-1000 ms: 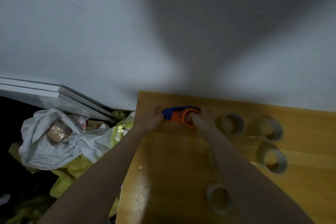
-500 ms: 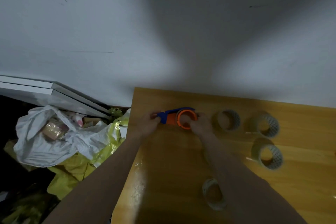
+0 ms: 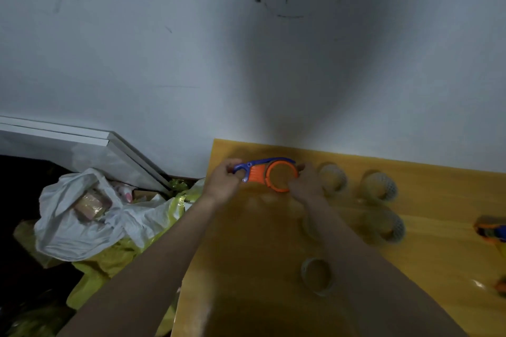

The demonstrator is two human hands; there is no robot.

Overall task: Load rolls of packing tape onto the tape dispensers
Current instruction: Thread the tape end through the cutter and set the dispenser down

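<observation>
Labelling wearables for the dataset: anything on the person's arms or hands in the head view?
Nothing worn that shows. Both forearms are bare from the bottom of the frame to the wrists, with no sleeves. The left hand and right hand carry no gloves. No watch, band or ring is visible, though the light is dim.

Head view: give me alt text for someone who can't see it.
Two bare hands hold a blue-and-orange plastic tape dispenser over the far left corner of a yellow wooden table: left hand on its blue handle, right hand at its orange ring. Clear tape rolls lie right of it.
</observation>
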